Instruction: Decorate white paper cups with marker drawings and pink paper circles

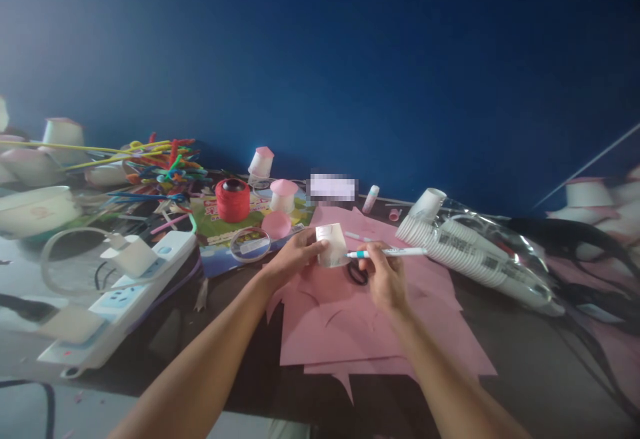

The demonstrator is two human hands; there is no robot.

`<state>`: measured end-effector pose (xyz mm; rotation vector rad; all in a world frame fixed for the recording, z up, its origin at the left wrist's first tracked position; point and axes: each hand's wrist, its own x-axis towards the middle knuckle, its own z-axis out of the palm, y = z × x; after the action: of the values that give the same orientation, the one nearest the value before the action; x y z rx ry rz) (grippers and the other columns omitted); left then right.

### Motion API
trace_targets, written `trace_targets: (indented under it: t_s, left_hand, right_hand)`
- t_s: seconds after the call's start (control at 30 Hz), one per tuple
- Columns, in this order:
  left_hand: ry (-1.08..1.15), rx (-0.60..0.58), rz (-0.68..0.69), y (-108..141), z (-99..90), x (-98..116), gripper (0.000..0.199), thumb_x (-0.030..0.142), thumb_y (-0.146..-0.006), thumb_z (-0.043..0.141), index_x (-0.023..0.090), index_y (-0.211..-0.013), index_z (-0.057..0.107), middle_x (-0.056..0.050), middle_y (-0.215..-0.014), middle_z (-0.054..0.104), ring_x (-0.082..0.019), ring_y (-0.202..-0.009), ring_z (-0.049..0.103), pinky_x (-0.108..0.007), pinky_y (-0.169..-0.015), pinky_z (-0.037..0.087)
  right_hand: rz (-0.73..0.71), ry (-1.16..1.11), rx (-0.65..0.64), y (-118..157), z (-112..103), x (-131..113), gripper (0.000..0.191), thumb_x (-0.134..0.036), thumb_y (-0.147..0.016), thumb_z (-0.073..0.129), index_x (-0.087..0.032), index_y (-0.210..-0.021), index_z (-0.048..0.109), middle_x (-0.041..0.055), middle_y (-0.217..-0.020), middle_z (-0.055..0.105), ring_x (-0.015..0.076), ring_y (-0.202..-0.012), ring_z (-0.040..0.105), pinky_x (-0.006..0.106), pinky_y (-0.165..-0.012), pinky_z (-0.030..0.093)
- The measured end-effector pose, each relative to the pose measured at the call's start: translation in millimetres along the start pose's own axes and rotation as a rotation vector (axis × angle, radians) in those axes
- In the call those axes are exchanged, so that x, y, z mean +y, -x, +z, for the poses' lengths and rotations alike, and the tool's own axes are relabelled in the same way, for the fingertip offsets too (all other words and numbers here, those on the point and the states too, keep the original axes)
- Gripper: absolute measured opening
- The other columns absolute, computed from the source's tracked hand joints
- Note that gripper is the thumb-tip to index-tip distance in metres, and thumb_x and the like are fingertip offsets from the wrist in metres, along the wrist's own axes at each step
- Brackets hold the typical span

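- Paper cup [336,251] is up over the pink sheets [313,342] on the desk [265,389], pinched in the left hand [304,247], with faint marks near its upper end.
- Right hand [384,271] is closed around a white marker [413,252], its tip at the cup's right edge; whether it touches cannot be told.
- Marking the cup's surface seems to be the step in hand; the next move would call for a steady cup, perhaps turned a little, and a light stroke, since thin paper could dent under pressure.
- Just under the right hand lies a black loop [357,274], perhaps a scissor handle.
- To the right, a wrapped stack of cups [450,252] lies beside the sheets.
- Farther back stand a red spool [233,202], a pink-topped cup [283,199] and a glue stick [371,199], before the blue wall [320,66].
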<state>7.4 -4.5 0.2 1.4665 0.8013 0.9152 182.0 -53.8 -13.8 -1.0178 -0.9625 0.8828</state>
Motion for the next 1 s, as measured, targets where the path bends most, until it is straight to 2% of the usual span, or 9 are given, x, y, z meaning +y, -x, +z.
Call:
trace_targets:
  t_s: [0.37, 0.6, 1.0]
  left_hand:
    - [-0.093, 0.003, 0.01, -0.2, 1.3, 5.0, 0.037, 0.048, -0.078, 0.053, 0.012, -0.085, 0.057, 0.0, -0.069, 0.049, -0.008, -0.057, 0.04, -0.019, -0.05, 0.031]
    - [-0.094, -0.017, 0.006, 1.0, 1.6, 7.8, 0.034, 0.046, -0.08, 0.051, 0.013, -0.085, 0.059, 0.001, -0.069, 0.049, -0.008, -0.057, 0.039, -0.02, -0.051, 0.029]
    - [-0.091, 0.007, -0.023, 1.7, 1.5, 7.4, 0.031, 0.044, -0.079, 0.052, 0.014, -0.081, 0.057, 0.001, -0.07, 0.05, -0.009, -0.058, 0.04, -0.02, -0.052, 0.03]
  right_hand:
    - [0.052, 0.007, -0.02, 1.2, 2.8, -0.1, 0.026, -0.041, -0.078, 0.059, -0.017, -0.069, 0.061, -0.0048, -0.049, 0.048, 0.0079, -0.043, 0.043, 0.019, -0.04, 0.032]
    - [-0.016, 0.078, -0.071, 3.4, 2.1, -2.1, 0.025, -0.038, -0.082, 0.056, -0.017, -0.071, 0.06, -0.0049, -0.05, 0.047, 0.0071, -0.043, 0.04, 0.02, -0.041, 0.032]
    - [-0.118, 0.236, -0.091, 4.1, -0.5, -3.1, 0.024, -0.036, -0.085, 0.053, -0.017, -0.075, 0.061, -0.0035, -0.054, 0.05, 0.0087, -0.049, 0.044, 0.021, -0.046, 0.033]
